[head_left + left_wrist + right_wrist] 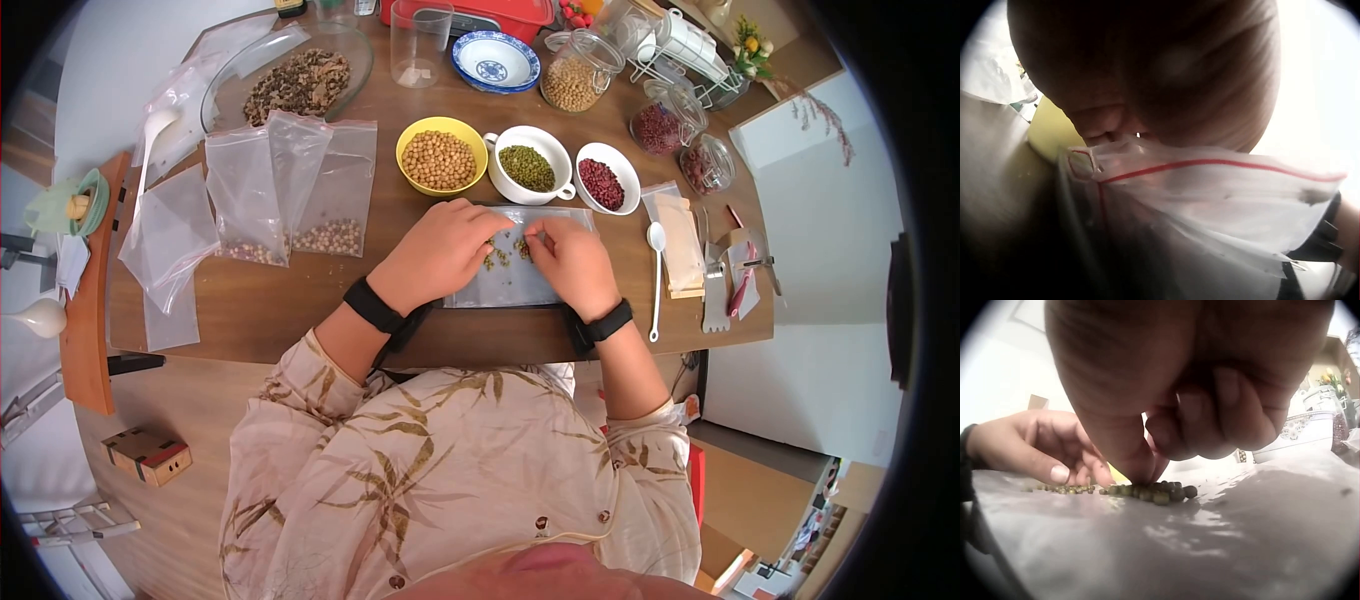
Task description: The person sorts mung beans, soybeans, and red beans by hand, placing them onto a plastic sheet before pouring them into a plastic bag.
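A clear zip bag lies flat on the table in front of the person, with loose green mung beans scattered on it. My right hand is over the bag, its thumb and index finger pinched together down among the beans; the fingertips partly hide what they pinch. The other right fingers are curled in the right wrist view. My left hand rests at the bag's left side, fingers loosely bent and thumb beside the smaller beans. In the left wrist view the bag's red-striped edge rises just below that hand.
Behind the bag stand a yellow bowl of chickpeas, a white cup of mung beans and a white bowl of red beans. Zip bags lie left, a white spoon right. Glass jars stand at the back.
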### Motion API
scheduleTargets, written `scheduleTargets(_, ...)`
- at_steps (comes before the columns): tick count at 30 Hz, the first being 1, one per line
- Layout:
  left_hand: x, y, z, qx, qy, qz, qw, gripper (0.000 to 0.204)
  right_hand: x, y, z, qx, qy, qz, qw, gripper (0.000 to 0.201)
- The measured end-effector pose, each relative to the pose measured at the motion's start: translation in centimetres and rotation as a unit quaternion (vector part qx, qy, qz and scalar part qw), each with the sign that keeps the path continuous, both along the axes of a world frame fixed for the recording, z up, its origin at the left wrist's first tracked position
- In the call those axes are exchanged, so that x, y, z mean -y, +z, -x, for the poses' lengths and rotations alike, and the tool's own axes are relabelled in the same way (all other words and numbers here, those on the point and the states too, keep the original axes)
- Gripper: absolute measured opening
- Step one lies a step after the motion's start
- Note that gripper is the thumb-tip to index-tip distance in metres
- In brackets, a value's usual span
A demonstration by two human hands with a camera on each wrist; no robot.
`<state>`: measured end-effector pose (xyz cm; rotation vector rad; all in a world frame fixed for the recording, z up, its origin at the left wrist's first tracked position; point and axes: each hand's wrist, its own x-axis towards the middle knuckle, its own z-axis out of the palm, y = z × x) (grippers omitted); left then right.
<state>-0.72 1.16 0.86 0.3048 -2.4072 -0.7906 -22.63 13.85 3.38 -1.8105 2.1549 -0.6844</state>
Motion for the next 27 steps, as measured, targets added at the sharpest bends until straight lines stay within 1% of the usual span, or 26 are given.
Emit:
scheduleTargets(2, 0.1, -0.1, 0.0, -0.001, 0.002, 0.003, 1.000, 0.042, 0.1, -0.6, 0.2, 0.039, -0.001, 0.013, 0.999, 0.015)
scheduleTargets(3, 0.1, -0.3, 0.0, -0.007, 0.000, 0.004, 1.000, 0.042, 0.0, -1.1, 0.8, 0.039, 0.000, 0.014, 0.999, 0.015)
scheduleTargets(4, 0.2, -0.3, 0.0, -0.012, -0.003, 0.004, 1.000, 0.042, -0.1, -1.4, 1.6, 0.223, -0.022, 0.015, 0.974, 0.015)
scheduleTargets(5, 0.1, -0.2, -0.1, -0.012, -0.001, 0.003, 1.000, 0.042, -0.1, -1.8, 2.3, 0.399, -0.044, 0.015, 0.916, 0.016)
scheduleTargets(6, 0.1, -0.1, -0.2, -0.005, 0.001, 0.000, 1.000, 0.041, -0.2, -2.1, 2.7, 0.399, -0.044, 0.014, 0.916, 0.016)
scheduleTargets(8, 0.0, 0.1, 0.0, 0.001, -0.001, -0.003, 1.000, 0.041, -0.5, -1.9, 3.0, 0.387, -0.056, 0.059, 0.918, 0.015)
scheduleTargets(9, 0.0, 0.1, 0.0, 0.007, -0.002, -0.003, 1.000, 0.041, -0.9, -1.6, 3.0, 0.386, -0.059, 0.061, 0.918, 0.015)
scheduleTargets(10, 0.0, 0.2, 0.0, 0.014, -0.002, -0.004, 1.000, 0.041, -1.1, -0.5, 2.2, 0.284, -0.059, 0.024, 0.957, 0.015)
scheduleTargets(11, 0.0, 0.2, 0.1, 0.013, -0.004, -0.003, 1.000, 0.041, -1.3, 0.2, 1.6, 0.178, -0.057, -0.015, 0.982, 0.016)
scheduleTargets(12, 0.0, 0.2, 0.0, 0.016, -0.002, -0.003, 1.000, 0.041, -1.3, 0.3, 1.1, 0.179, -0.058, -0.014, 0.982, 0.016)
scheduleTargets(14, 0.0, 0.2, 0.0, 0.020, 0.002, -0.002, 1.000, 0.041, -1.0, 0.3, 0.3, 0.076, -0.037, -0.014, 0.996, 0.017)
scheduleTargets(15, 0.1, 0.1, -0.1, 0.014, -0.001, 0.000, 1.000, 0.041, -0.8, 0.1, 0.1, 0.077, -0.035, -0.013, 0.996, 0.017)
scheduleTargets(17, 0.1, 0.1, -0.1, 0.007, -0.004, 0.002, 1.000, 0.041, -0.5, -0.6, -0.1, 0.008, -0.014, 0.046, 0.999, 0.018)
scheduleTargets(18, 0.1, 0.0, -0.1, 0.008, -0.004, 0.002, 1.000, 0.041, -0.4, -0.7, -0.2, 0.008, -0.014, 0.047, 0.999, 0.018)
scheduleTargets(20, 0.0, 0.1, 0.0, 0.007, -0.004, 0.002, 1.000, 0.041, -0.1, -0.7, -0.2, -0.036, 0.004, 0.055, 0.998, 0.015)
scheduleTargets(22, -0.1, 0.3, 0.0, 0.001, 0.000, 0.011, 1.000, 0.039, 0.0, -0.5, -0.5, -0.038, 0.004, 0.047, 0.998, 0.012)
scheduleTargets(24, 0.0, -0.1, 0.0, 0.003, -0.003, 0.008, 1.000, 0.040, 0.1, -0.7, -0.3, -0.039, 0.007, 0.038, 0.998, 0.011)
scheduleTargets(25, 0.1, -0.3, -0.1, 0.005, -0.005, 0.005, 1.000, 0.042, -0.1, -1.2, 0.4, 0.096, -0.014, 0.028, 0.995, 0.011)
scheduleTargets(26, 0.1, -0.2, -0.1, 0.005, -0.002, 0.004, 1.000, 0.042, -0.2, -1.4, 1.3, 0.230, -0.035, 0.016, 0.972, 0.012)
scheduleTargets(27, 0.1, -0.2, -0.1, 0.008, -0.001, 0.004, 1.000, 0.042, -0.4, -1.2, 2.3, 0.230, -0.032, 0.014, 0.972, 0.012)
